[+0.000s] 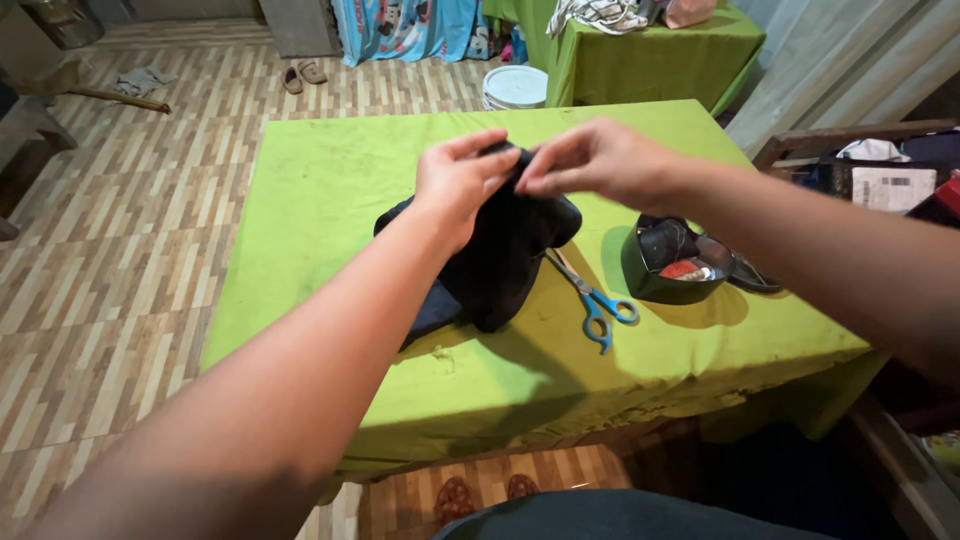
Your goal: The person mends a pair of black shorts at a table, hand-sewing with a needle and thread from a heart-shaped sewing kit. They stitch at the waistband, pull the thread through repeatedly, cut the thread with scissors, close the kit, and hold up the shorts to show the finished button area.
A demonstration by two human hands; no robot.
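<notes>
A dark navy piece of cloth (510, 250) hangs over a table covered in lime-green fabric (330, 180). My left hand (460, 180) pinches its top edge from the left. From the right, my right hand (600, 160) pinches the same edge, fingertips almost touching the left ones. The cloth's lower part drapes onto the table. Blue-handled scissors (595, 300) lie just right of the cloth. Beyond them sits a black round container (670, 262) with small items inside, its lid beside it.
A second green-covered table (650, 55) stands behind, with a white bucket (515, 87) next to it. The floor is striped wood-pattern; a pair of sandals (302, 75) lies at the back. Cluttered shelving (880, 170) is at the right. My feet show under the near table edge.
</notes>
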